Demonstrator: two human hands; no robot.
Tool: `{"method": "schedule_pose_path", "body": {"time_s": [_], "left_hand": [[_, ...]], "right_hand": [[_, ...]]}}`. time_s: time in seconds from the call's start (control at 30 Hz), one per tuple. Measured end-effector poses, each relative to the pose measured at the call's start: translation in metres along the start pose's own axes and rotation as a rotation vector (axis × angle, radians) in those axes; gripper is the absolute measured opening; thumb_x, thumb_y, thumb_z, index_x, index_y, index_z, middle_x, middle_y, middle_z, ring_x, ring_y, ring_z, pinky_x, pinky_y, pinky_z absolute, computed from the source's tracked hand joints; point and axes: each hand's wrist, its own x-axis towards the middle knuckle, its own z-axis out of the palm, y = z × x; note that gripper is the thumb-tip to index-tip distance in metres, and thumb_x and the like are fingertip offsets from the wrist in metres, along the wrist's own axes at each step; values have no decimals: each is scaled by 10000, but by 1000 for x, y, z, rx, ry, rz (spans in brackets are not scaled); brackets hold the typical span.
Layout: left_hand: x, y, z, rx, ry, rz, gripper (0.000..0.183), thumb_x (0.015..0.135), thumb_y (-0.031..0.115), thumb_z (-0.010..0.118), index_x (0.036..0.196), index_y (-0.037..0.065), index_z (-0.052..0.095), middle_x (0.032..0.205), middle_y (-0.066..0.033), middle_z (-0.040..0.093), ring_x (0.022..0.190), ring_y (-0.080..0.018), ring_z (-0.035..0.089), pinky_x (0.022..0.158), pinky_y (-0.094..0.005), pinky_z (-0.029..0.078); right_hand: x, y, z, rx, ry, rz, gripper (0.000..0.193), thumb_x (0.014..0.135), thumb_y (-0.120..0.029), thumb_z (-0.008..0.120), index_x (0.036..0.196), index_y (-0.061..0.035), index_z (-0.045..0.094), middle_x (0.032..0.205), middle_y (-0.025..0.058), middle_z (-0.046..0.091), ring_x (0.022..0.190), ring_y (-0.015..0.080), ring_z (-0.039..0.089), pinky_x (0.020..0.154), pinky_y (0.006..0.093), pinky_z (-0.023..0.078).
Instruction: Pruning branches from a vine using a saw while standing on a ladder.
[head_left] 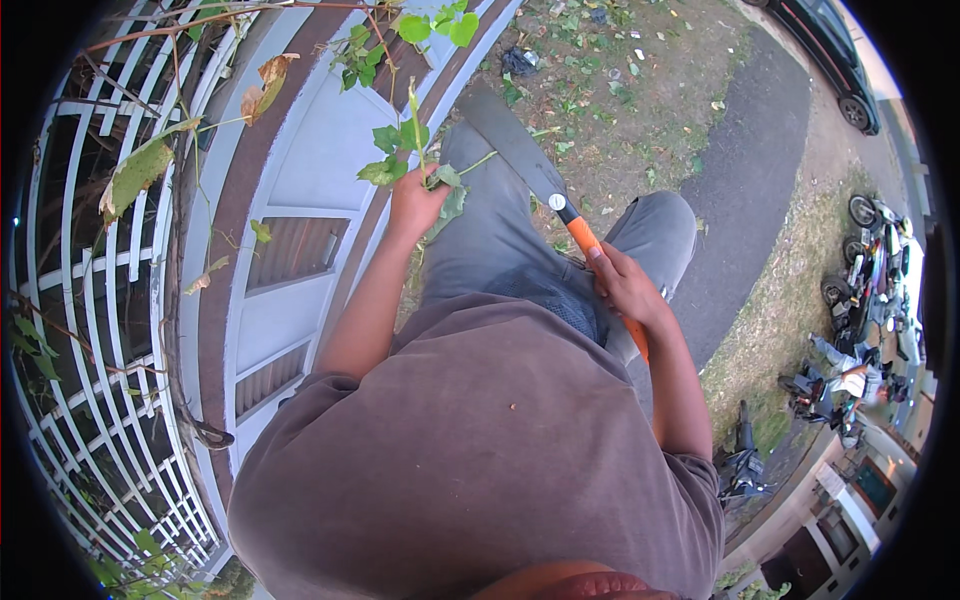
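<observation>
My right hand (630, 286) is wrapped round the orange handle of a machete (517, 146). Its broad grey blade slants up and to the left, across the front of my left trouser leg. In my left hand (414, 206) is a piece of green vine (417, 130), the fingers closed round its stems. Lobed leaves stick out above and beside that fist, and one thin stem reaches right toward the blade. Whether stem and blade touch, I cannot tell. More green vine leaves (438, 27) hang just above, from a brown stem along the top.
A white slatted fence (95, 300) with dry and green vines runs along the left, beside a pale wall with brown bands (300, 150). Littered grass (610, 110) and a dark paved path (745, 130) lie ahead. Motorcycles (865, 260), a seated person (850, 378) and a dark car (825, 50) are at right.
</observation>
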Motion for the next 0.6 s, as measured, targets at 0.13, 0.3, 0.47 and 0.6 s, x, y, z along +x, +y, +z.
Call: {"method": "schedule_pose_path", "body": {"time_s": [0.13,0.3,0.47,0.6], "left_hand": [[3,-7,3,-264,-93,-127,320,893,181,826,1146,-12,793,994,-157,810,913,-254,771,842,-385,575],[10,-18,3,-515,-132,-341,282,904,160,837,1146,19,808,987,-78,813,924,-142,736,863,-336,567],[3,-22,5,-157,-4,-31,266,915,218,853,1092,23,813,925,-66,795,823,-143,705,791,-338,548],[-12,-18,9,-110,27,-73,260,914,219,844,1092,32,806,889,-91,782,795,-151,693,774,-349,541]], "right_hand": [[2,2,-5,251,-99,149,445,1173,-520,406,1143,-108,573,706,-15,466,515,77,426,470,265,384],[8,-4,-15,656,-329,258,406,1169,-503,430,1170,-118,558,680,-16,467,437,47,350,401,224,323],[-2,-16,-16,943,-407,202,395,1171,-487,435,1188,-113,563,682,-10,460,449,43,360,408,221,333],[-25,-57,-7,644,4,-42,374,1180,-454,437,1193,-106,574,707,-31,467,505,33,398,460,205,354]]}}
